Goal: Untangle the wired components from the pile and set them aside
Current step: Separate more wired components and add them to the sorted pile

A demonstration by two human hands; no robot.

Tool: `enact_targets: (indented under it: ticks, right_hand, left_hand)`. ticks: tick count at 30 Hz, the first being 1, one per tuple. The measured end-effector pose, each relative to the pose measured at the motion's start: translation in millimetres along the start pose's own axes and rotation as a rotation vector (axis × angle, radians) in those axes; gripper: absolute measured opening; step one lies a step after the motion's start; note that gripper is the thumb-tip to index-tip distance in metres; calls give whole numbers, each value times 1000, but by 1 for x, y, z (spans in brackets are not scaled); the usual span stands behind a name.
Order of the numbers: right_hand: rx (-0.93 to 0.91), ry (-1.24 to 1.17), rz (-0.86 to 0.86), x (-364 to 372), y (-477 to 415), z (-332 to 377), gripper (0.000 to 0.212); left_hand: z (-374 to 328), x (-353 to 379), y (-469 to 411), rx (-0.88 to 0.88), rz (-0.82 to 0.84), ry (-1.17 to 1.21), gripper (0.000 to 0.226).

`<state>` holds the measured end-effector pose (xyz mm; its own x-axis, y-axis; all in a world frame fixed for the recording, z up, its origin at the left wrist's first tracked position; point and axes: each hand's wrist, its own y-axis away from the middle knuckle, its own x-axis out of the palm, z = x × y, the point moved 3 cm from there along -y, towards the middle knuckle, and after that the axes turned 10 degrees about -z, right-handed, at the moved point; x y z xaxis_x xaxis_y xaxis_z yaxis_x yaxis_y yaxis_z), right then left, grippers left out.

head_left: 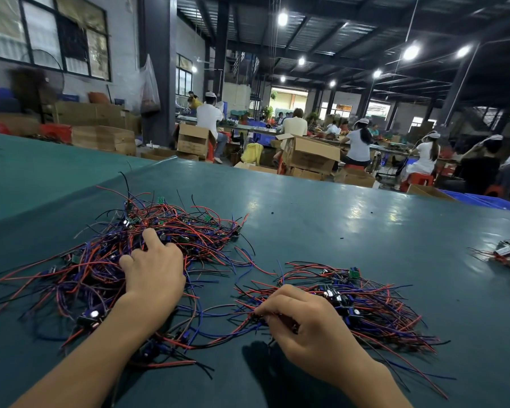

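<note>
Right of the pile [136, 254], a smaller sorted heap [365, 307] is laid, its wires pinched by the right hand [304, 328], while the left hand [153, 269] is spread on the pile, much of it judged left.

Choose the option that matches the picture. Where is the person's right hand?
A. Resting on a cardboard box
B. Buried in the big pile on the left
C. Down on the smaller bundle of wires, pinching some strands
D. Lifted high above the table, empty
C: the right hand sits on the smaller wire bundle, fingers closed on red and blue strands.
</note>
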<state>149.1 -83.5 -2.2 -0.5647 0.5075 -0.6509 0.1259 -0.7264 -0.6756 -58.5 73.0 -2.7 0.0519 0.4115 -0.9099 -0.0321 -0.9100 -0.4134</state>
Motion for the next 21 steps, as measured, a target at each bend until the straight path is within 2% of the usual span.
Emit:
enact_targets:
  ticks: [5,10,16,21]
  right_hand:
    - [-2,-4,-18,-1,-1,0,19]
    - [-5,2,-17,-1,0,1,18]
    - [-7,-1,-20,-2,-1,3,18]
    - [-9,8,-24,-1,-1,3,19]
  left_hand:
    - [0,2,-3,48,32,-73,16]
    - [2,4,-5,137,-151,-1,18]
    - [-9,-13,2,253,-499,308,20]
    - [-11,-29,6,456,-609,616,27]
